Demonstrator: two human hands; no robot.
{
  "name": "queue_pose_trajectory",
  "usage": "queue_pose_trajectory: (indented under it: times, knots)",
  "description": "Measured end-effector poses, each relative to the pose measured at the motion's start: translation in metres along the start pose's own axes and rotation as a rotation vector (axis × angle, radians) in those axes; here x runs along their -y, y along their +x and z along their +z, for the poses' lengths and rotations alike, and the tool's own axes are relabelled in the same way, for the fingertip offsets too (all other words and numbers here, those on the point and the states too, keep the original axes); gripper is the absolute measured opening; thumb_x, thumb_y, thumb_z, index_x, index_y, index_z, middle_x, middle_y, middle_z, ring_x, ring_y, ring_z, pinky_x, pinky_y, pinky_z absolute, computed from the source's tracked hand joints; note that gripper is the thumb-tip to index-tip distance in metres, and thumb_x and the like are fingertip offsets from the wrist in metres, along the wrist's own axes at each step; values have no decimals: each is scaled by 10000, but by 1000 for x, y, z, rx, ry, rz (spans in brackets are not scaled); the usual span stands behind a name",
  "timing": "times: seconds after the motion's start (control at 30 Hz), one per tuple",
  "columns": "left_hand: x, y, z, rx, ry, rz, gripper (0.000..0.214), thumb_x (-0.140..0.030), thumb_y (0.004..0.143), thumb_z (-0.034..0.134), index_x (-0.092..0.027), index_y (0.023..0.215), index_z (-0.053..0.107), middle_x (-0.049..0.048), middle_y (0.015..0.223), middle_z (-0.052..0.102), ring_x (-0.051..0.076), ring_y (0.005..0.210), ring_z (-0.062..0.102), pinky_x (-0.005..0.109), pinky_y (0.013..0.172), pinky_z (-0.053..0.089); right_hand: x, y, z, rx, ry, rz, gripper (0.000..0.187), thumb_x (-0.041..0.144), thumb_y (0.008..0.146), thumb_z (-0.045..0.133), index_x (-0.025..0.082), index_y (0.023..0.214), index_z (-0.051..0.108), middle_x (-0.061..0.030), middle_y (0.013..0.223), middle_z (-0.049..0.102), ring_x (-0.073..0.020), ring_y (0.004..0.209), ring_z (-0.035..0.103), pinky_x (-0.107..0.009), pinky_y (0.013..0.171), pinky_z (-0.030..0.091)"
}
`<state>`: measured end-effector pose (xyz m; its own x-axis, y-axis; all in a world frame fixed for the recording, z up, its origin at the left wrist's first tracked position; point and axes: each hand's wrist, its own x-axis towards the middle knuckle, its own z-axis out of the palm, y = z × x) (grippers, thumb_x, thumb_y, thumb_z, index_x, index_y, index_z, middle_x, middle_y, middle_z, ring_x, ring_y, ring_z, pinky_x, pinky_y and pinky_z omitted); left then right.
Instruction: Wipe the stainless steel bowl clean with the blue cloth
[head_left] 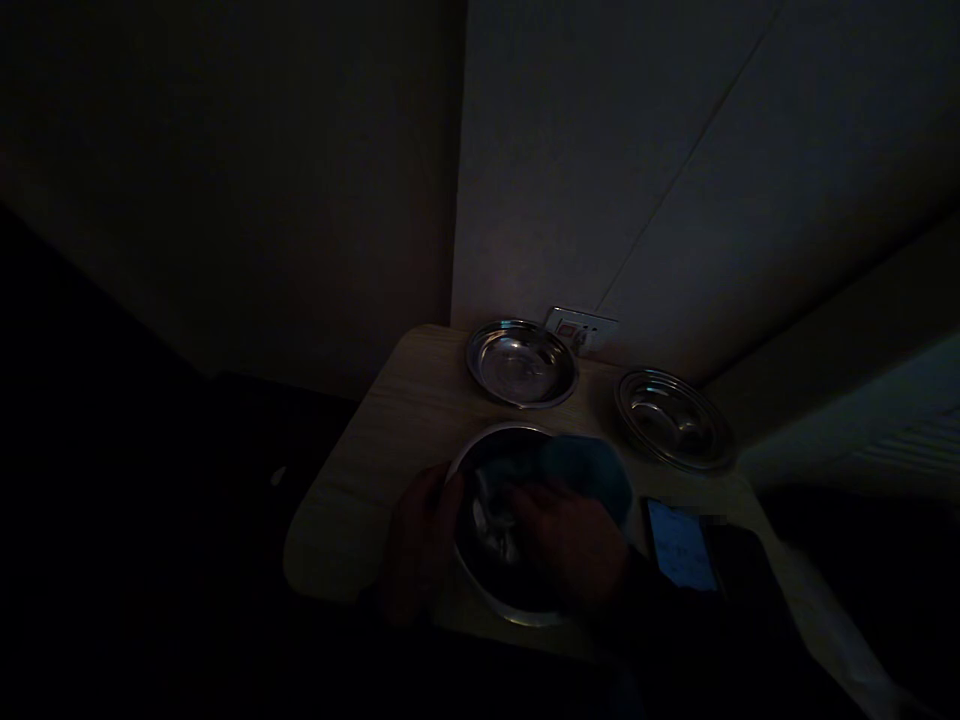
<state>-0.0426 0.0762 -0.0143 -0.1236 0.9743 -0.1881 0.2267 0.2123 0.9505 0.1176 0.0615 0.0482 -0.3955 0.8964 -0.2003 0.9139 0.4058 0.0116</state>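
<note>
A round metal bowl (517, 616) stands near the front of the small wooden table. My left hand (421, 535) grips its left rim, thumb toward the inside. Over the bowl's inner surface, my right hand (574, 540) is closed on a teal cloth (589, 470), part of which spreads past the bowl's right rim. The light is very dim, and the right fingers are partly lost in shadow and blur.
Behind the bowl lies a shallow steel dish (517, 365). Farther right are steel dishes (671, 420) that look stacked. A phone (681, 545) with a lit screen lies at the right. A wall socket (581, 327) sits just above the table's (352, 510) back edge.
</note>
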Motion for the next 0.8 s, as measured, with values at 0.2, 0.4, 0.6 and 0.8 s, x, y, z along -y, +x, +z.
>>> queue_pose_trajectory:
  times: [0.2,0.4,0.6,0.8]
  knots:
    - [-4,-3,2,-7,37,32,305,-412,806,444,-170,841,627,43,837,660,176,770,583,282,705,430,9,8,4,137,-5,15,280,220,857,422,236,1112,538,-82,1063,576,-227,916,572,-284,603,478]
    - [-4,-5,3,41,22,3,336,-429,806,438,-162,814,641,20,742,660,163,707,583,251,635,430,8,27,12,118,-38,44,293,171,877,362,183,1124,519,-106,1074,554,-220,887,587,-285,552,490]
    - [-2,-8,9,-28,-30,23,318,-409,816,438,-173,858,646,23,807,672,152,742,587,232,650,431,5,35,13,97,56,17,222,209,829,439,197,1016,557,-57,1000,585,-192,781,626,-268,550,473]
    - [-5,-9,11,-91,-11,31,311,-394,814,428,-170,710,616,7,660,635,136,623,554,226,569,408,12,21,8,204,100,-201,245,206,817,434,231,1012,580,-38,974,620,-198,784,633,-266,554,467]
